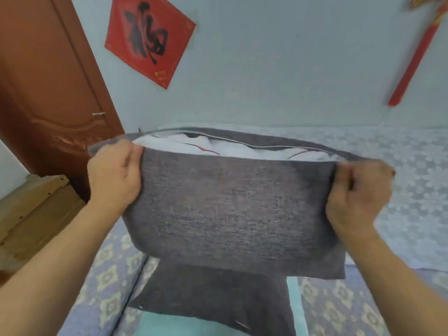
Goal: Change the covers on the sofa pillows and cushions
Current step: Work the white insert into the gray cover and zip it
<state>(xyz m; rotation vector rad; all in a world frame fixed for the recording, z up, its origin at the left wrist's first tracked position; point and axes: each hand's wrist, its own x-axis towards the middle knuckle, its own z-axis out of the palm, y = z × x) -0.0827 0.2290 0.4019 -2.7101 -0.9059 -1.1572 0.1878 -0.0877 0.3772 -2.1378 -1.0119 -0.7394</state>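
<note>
Both forearms reach forward over the patterned sofa, holding up a grey cover above a second grey cover lying flat; its open top shows the white pillow inside. Left hand and right hand each pinch a top corner, grip tight

The grey cover was a coarse woven cloth, matt and slightly heathered, and the white insert showing at its open mouth looked like smooth, thin fabric. A second grey cover below had the same rough weave. The sofa wore a soft printed cloth with a floral pattern. The door was glossy brown wood with a small metal handle, and the red wall hanging looked like paper
</note>
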